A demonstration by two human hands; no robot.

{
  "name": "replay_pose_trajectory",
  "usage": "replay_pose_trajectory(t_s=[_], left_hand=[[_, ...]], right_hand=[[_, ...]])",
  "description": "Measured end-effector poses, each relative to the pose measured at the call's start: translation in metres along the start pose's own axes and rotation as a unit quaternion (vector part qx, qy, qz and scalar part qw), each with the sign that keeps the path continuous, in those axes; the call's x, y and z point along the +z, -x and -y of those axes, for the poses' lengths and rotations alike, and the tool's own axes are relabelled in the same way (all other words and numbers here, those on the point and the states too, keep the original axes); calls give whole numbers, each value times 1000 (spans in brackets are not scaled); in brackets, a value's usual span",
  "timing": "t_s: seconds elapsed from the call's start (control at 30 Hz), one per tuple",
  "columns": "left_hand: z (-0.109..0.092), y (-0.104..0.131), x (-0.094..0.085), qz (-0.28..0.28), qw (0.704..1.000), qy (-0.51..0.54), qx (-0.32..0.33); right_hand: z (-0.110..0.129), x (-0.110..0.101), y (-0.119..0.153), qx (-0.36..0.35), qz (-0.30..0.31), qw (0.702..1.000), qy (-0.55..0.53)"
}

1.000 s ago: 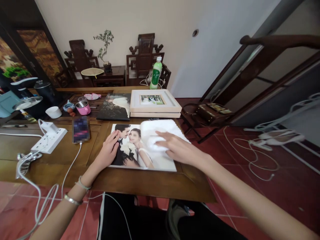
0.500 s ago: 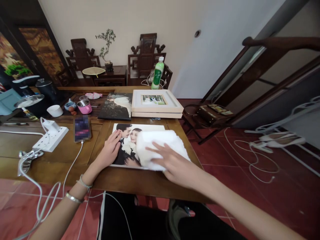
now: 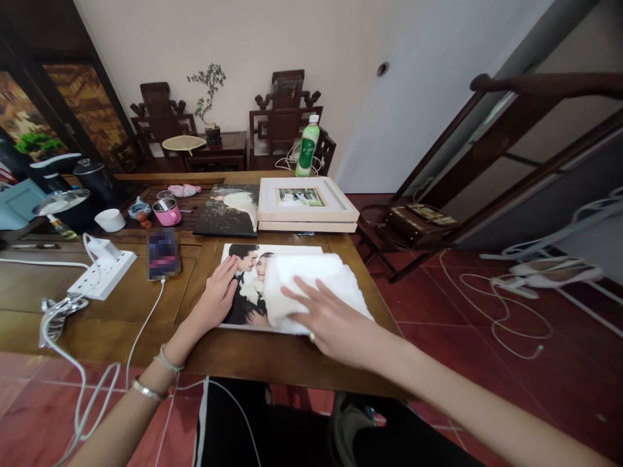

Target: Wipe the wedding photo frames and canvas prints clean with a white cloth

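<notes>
A photo panel showing a couple lies flat near the front edge of the wooden table. My left hand rests on its left edge, fingers stretched out and holding nothing. Over the panel's right part is spread a white cloth, which hides that side of the picture. My right hand lies on the cloth with its fingers apart, pressing on it from above without a grip.
Behind the panel are a dark photo panel and stacked light wooden frames, with a green bottle beyond. Leftward sit a phone, a power strip, a pink cup and trailing white cables.
My right hand has shifted slightly on the cloth, its fingers still spread. My left hand stays on the panel's left edge. The whole view has moved a little.
</notes>
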State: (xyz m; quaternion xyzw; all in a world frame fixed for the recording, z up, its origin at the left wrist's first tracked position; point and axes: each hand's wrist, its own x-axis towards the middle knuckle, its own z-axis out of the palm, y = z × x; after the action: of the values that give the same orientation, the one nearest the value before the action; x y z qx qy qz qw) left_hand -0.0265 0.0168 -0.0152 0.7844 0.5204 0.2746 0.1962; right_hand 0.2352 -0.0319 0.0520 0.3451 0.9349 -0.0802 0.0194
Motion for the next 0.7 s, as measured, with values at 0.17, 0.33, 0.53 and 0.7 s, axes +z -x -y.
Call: replay_pose_trajectory(t_s=[0.17,0.33,0.53,0.7], left_hand=[[0,0,-1,9,1000,-3,1],[-1,2,-3,21,1000,-11,8],[0,1,-2,12,1000,-7,10],[-1,2,-3,-4,1000,6,12]], right_hand=[[39,-20,36,-32,92,991,-92],[24,-23,13,-22,65,991,-115],[-28,-5,-55,-15,-37,999,-30],[-44,1,-81,22,-114,993,-2]])
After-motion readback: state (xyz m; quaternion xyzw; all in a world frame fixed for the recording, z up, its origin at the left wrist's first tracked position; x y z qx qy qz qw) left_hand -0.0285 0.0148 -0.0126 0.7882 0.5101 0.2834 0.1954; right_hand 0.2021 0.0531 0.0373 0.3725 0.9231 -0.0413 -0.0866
